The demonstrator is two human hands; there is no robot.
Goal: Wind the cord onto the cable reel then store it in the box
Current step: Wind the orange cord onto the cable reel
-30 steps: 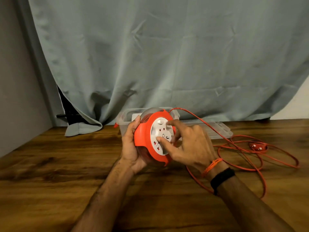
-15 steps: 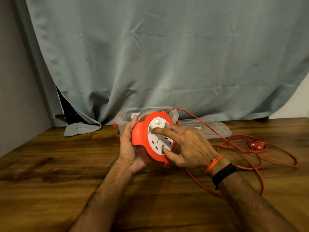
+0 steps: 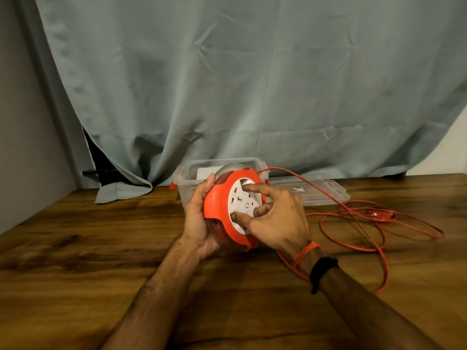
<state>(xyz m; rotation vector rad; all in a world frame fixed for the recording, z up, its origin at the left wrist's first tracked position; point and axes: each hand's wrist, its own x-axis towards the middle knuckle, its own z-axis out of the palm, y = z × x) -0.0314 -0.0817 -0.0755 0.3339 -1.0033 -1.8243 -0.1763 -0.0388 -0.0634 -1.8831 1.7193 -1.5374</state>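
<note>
Held the orange cable reel (image 3: pixel 227 210) just above the dark wooden table (image 3: pixel 75 261), directly in front of the clear plastic box (image 3: pixel 188 178), left hand (image 3: pixel 199 218) wrapped around its rim, right hand (image 3: pixel 275 218) with curled fingertips gripping its white socket face. Lay beside the box, to its right, a clear lid (image 3: pixel 318 195); sprawled nearer than the lid, loose loops of orange cord (image 3: pixel 353 223). Hung behind the box a grey-green curtain (image 3: pixel 240 84), a grey wall (image 3: pixel 22 147) to its left.
</note>
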